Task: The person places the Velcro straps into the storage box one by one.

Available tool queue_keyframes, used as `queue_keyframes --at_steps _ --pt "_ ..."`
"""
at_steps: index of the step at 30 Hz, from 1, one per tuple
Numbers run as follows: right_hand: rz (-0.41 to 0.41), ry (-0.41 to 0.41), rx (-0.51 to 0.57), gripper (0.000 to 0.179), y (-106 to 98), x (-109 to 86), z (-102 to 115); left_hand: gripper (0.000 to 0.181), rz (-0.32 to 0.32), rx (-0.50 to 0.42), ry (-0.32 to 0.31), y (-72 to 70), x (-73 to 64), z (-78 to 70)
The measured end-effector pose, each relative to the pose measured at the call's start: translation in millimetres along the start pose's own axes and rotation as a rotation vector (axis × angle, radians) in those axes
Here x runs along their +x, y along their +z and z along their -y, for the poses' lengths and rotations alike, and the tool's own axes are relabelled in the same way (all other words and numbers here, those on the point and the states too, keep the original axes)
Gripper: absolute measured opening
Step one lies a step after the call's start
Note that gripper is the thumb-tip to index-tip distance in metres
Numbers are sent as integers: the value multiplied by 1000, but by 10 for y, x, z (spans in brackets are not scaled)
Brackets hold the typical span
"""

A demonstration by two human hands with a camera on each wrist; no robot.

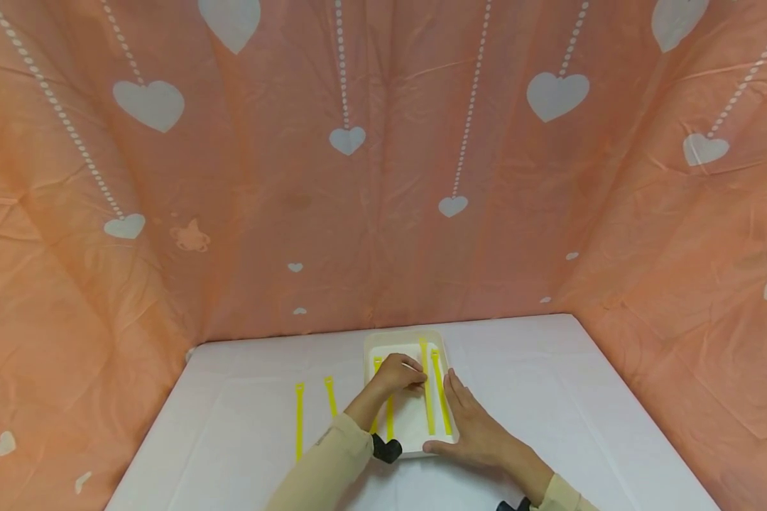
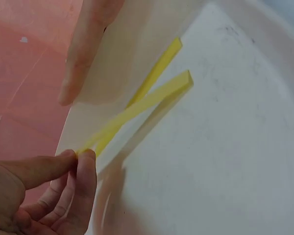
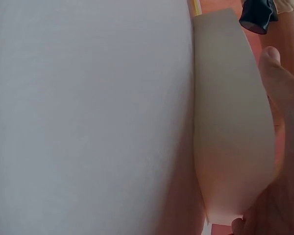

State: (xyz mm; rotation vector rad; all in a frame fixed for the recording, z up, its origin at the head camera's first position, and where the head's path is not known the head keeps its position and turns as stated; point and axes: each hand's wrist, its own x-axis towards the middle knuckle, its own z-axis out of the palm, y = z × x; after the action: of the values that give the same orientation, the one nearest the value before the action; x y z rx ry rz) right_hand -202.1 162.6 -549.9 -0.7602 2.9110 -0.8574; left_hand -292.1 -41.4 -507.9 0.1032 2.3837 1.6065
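A shallow white tray [image 1: 396,336] lies on the table with several narrow yellow strips in it, each with a slotted, wider head. My left hand [image 1: 401,372] reaches over the tray and pinches one yellow strip [image 1: 429,408] between thumb and fingertips. In the left wrist view, the free end of the held strip [image 2: 171,87] casts a shadow on the tray floor, crossing above another yellow strip [image 2: 159,66]. My right hand [image 1: 479,429] rests along the tray's right wall [image 3: 230,112], its fingers straight and thumb spread at the near corner.
Two more yellow strips, one farther left [image 1: 299,419] and one nearer the tray [image 1: 330,394], lie on the white table [image 1: 243,426]; the left forearm partly covers them. Inside the tray's left side are further strips [image 1: 390,419]. A pink curtain [image 1: 383,234] with hearts encloses the table.
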Motion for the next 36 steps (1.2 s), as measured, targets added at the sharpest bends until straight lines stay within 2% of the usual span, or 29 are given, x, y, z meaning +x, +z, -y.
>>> queue_keyframes --at_steps 7,13,18,26,36 --pt "-4 -4 -2 132 -2 -5 14 13 -14 45 -27 38 31 -10" --pt "-2 -4 1 132 1 -7 19 8 -15 33 -64 75 40 -23" --pt "2 5 2 133 0 -9 23 6 -30 44 -71 117 55 -10" --pt "6 10 4 133 1 -14 10 7 -64 103 -103 144 67 -10" --pt "-1 -3 -8 131 -5 -9 13 6 -84 111 -95 159 73 -10"
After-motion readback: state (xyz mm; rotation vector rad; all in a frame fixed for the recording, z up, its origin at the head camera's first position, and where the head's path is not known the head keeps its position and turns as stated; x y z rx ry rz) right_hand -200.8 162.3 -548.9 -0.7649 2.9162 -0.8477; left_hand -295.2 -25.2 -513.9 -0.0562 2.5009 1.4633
